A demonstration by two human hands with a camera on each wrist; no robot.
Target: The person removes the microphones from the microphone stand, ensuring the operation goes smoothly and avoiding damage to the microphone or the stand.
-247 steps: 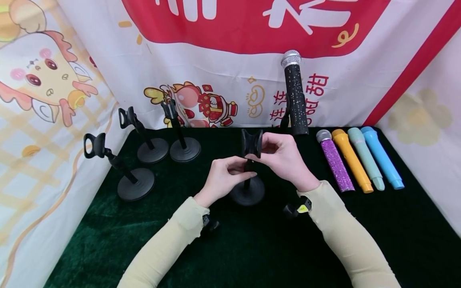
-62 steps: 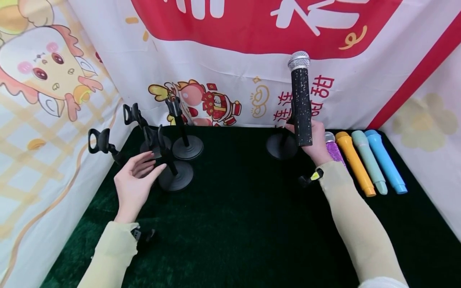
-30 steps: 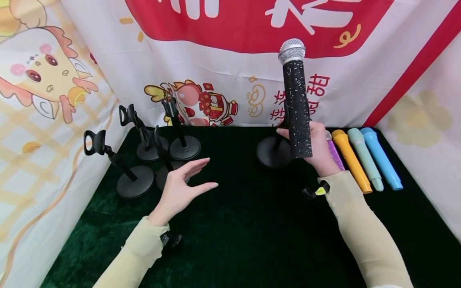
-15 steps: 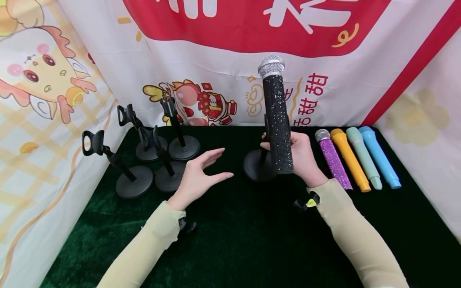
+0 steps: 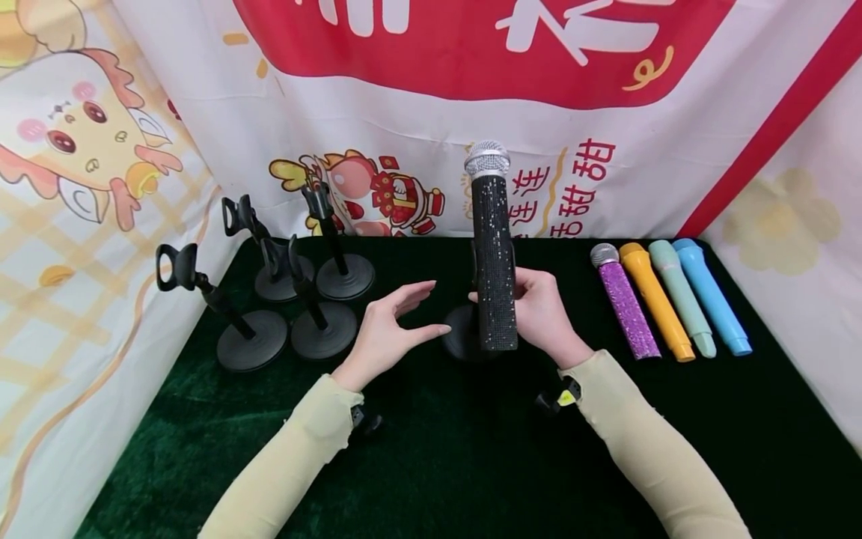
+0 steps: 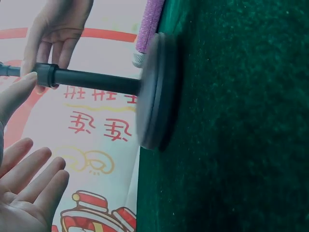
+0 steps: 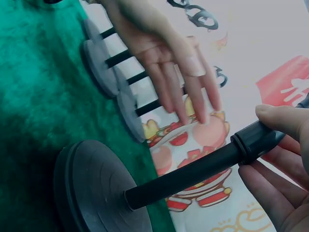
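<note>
A black speckled microphone (image 5: 494, 262) with a silver mesh head sits tilted in the holder of a black desktop microphone stand (image 5: 461, 333). My right hand (image 5: 542, 314) grips this stand's upright just below the holder; the right wrist view shows thumb and fingers around the collar of the pole (image 7: 183, 176). The microphone hides most of the pole in the head view. My left hand (image 5: 384, 337) is to the left of the stand, fingers extended and thumb apart, holding nothing. In the left wrist view its thumb overlaps the pole (image 6: 96, 81); contact cannot be told.
Several empty microphone stands, including a front-left one (image 5: 252, 340) and a nearer one (image 5: 325, 331), are grouped at left. Purple (image 5: 626, 307), orange (image 5: 656, 299), pale green (image 5: 682, 296) and blue microphones (image 5: 714, 296) lie at right on the green cloth (image 5: 431, 464). Printed fabric walls surround it.
An empty stand went from the middle to the left group, where my left hand released it. My right hand brought the stand with the black microphone from the back right to the middle.
</note>
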